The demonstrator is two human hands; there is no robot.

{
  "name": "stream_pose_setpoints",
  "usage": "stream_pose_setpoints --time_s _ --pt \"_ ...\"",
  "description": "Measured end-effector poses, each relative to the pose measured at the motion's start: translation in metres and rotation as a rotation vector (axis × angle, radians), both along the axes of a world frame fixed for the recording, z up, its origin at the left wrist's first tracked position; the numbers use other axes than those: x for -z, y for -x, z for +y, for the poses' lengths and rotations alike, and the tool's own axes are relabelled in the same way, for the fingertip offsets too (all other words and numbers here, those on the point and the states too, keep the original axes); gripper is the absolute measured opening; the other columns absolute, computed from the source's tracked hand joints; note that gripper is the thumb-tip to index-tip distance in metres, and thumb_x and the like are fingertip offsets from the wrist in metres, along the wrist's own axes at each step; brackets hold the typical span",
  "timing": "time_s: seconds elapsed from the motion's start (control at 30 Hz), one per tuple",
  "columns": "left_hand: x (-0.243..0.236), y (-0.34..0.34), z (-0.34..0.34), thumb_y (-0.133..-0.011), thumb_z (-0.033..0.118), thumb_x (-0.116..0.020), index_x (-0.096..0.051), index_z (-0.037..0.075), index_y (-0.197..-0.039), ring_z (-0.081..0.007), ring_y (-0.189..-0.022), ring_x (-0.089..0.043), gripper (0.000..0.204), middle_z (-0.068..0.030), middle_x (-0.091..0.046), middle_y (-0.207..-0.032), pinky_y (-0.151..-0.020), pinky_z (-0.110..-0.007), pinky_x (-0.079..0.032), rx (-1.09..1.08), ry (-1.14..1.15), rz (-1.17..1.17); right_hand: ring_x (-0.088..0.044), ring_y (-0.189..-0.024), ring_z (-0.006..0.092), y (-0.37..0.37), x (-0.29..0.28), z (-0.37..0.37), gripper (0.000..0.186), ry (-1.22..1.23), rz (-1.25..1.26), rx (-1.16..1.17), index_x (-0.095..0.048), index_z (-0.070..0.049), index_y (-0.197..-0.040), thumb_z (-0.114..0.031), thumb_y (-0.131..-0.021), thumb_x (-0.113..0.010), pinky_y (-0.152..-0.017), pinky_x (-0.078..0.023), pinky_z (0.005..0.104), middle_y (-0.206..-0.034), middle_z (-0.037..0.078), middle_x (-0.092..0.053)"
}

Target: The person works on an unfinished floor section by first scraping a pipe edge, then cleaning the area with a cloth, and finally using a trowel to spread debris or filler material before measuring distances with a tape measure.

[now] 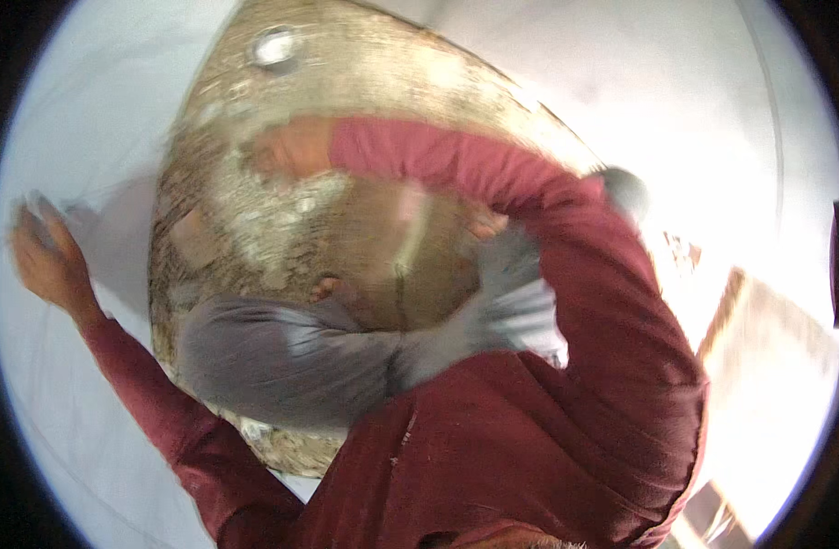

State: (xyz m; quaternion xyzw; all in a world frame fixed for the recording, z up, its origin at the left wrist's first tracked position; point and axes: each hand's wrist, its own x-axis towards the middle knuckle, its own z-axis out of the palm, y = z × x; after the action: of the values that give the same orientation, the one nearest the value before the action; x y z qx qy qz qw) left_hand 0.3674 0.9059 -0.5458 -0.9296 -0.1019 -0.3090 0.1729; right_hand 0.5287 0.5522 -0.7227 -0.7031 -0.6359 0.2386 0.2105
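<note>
My left hand (52, 258) reaches out to the far left, over the pale floor beyond the mat's edge. Its fingers look stretched and apart, though a greyish blur at their tips is too unclear to name. Across the mat stretches my right arm, and my right hand (290, 151) is smeared by motion. Whether it holds anything is hidden by the blur. Just below it, a pale, whitish patch of material (264, 215) spreads over the brown-gold mat (177, 192). Beside that patch lies a brownish flat piece (196, 240).
A round, shiny, bowl-like thing (275, 48) stands at the mat's far left. My crossed legs in grey trousers (287, 361) are at the near side. A rounded grey thing (625, 192) sits past my right elbow. At the right is a wood-edged, light panel (763, 339).
</note>
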Motion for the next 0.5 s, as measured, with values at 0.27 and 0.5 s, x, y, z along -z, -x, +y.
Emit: stream_pose_setpoints --time_s 0.27,0.5 --pt "0.247 0.114 -0.126 -0.095 0.036 -0.066 -0.048 0.001 -0.142 -0.0389 -0.132 -0.047 0.062 -0.0230 -0.053 -0.140 -0.109 -0.046 -0.038 -0.204 0.886 0.662 -0.065 -0.068 0.0143 -0.124 -0.150 -0.394 0.034 0.628 0.238 0.760 -0.071 -0.008 -0.112 -0.035 -0.097 -0.056 -0.061 -0.056 0.0311 -0.086 0.008 -0.070" --pt "0.247 0.090 -0.109 -0.092 0.039 -0.069 -0.047 0.003 -0.141 -0.0395 -0.127 -0.051 0.065 -0.0235 -0.053 -0.138 -0.105 -0.048 -0.042 -0.361 0.777 0.622 -0.070 -0.083 0.0332 0.165 0.025 -0.597 0.020 1.107 -0.244 1.459 -0.069 -0.015 -0.103 -0.025 -0.094 -0.054 -0.074 -0.056 0.0458 -0.094 0.012 -0.072"
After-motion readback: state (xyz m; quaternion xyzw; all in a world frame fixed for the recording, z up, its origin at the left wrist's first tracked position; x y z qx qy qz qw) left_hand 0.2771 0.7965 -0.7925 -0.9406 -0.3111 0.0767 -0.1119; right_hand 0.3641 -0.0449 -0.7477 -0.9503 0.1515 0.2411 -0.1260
